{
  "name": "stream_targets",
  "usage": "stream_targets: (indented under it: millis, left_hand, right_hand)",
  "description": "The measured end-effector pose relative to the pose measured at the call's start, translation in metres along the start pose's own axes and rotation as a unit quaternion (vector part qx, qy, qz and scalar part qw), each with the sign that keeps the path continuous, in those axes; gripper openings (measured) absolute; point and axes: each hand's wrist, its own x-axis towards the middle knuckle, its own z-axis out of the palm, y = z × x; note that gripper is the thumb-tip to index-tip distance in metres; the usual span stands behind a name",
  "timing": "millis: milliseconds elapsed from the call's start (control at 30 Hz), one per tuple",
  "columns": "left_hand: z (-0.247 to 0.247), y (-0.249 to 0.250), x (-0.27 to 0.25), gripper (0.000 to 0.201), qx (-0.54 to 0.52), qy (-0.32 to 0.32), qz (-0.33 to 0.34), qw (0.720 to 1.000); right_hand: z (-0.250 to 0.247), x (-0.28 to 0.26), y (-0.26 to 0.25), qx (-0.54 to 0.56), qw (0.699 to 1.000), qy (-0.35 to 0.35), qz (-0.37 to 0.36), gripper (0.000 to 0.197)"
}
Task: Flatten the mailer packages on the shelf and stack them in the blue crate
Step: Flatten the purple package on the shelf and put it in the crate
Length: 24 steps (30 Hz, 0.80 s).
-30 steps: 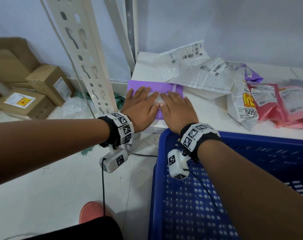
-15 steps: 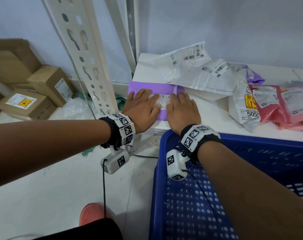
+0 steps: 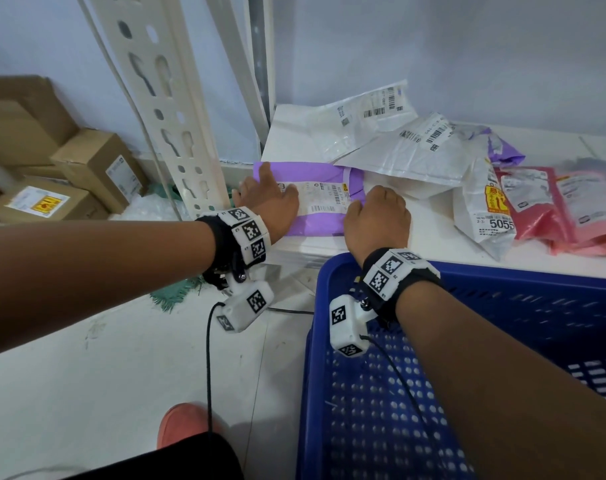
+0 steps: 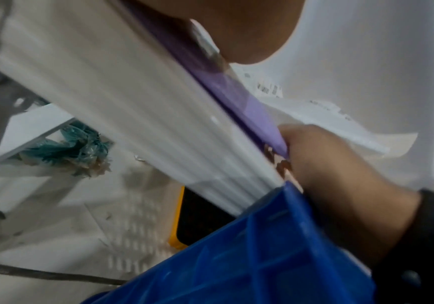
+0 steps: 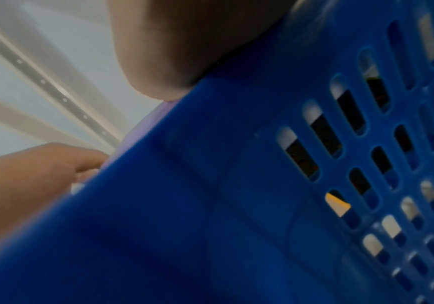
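The task looks barely begun. The blue crate (image 3: pixel 502 341), filling the lower right of the head view, shows only its bare perforated floor where visible. One purple mailer (image 3: pixel 324 199) lies flat at the near left corner of the shelf (image 3: pixel 429 233), in the middle of the frame. The left hand (image 3: pixel 265 199) rests on the mailer's left part, fingers straight and pressing. The right hand (image 3: pixel 376 220) sits at its right edge with fingers curled; in the left wrist view they seem to pinch the mailer's edge, so a lift towards the crate is probably next.

Left to do: two white mailers (image 3: pixel 381 133) overlapping above centre, a crumpled white bag (image 3: pixel 485 209) printed 5055, and pink mailers (image 3: pixel 564 206) at the right edge, all still rumpled.

The shelf is white, on a slotted white upright (image 3: pixel 163 109) at upper left, against a pale wall. Cardboard boxes (image 3: pixel 87 174) stand on the pale floor at middle left.
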Motion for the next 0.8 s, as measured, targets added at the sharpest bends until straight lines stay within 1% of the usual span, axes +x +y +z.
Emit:
stream_targets:
  millis: [67,133,200,267,400,500,600,700,767,800]
  left_hand:
    - [-0.004,0.001,0.006,0.062,-0.041,-0.029,-0.045,0.998]
    - [-0.008,0.001,0.006,0.062,-0.07,-0.028,-0.059,0.995]
    - [-0.011,-0.001,0.003,0.063,-0.083,-0.02,-0.051,0.995]
    - [-0.012,-0.003,-0.003,0.063,-0.094,-0.019,-0.035,0.995]
    - [-0.018,-0.005,-0.016,0.061,-0.106,-0.023,0.002,0.994]
    - [-0.02,-0.006,-0.027,0.062,-0.113,-0.025,0.03,0.993]
    - [-0.024,-0.009,-0.037,0.068,-0.139,-0.019,0.047,0.989]
    - [-0.033,-0.012,-0.046,0.077,-0.181,-0.028,0.045,0.982]
    - [-0.041,-0.011,-0.049,0.093,-0.215,-0.051,0.045,0.974]
    - [-0.046,-0.009,-0.051,0.102,-0.209,-0.061,0.043,0.975]
  right_hand:
    - [-0.004,0.003,0.002,0.033,0.999,-0.007,0.019,0.031]
    - [-0.01,0.004,0.005,0.07,0.997,-0.01,0.042,0.025]
    - [-0.016,0.003,0.006,0.106,0.992,-0.01,0.066,0.022]
    - [-0.02,0.002,0.008,0.131,0.988,-0.02,0.084,0.022]
    - [-0.029,-0.002,0.01,0.157,0.982,-0.049,0.089,0.018]
    - [-0.031,-0.005,0.014,0.184,0.978,-0.052,0.085,0.017]
    - [-0.039,-0.012,0.017,0.23,0.966,-0.062,0.102,0.014]
    - [-0.047,-0.02,0.019,0.278,0.953,-0.053,0.113,0.014]
    - [-0.053,-0.024,0.019,0.291,0.948,-0.05,0.121,0.015]
    - [-0.056,-0.026,0.019,0.3,0.944,-0.051,0.128,0.016]
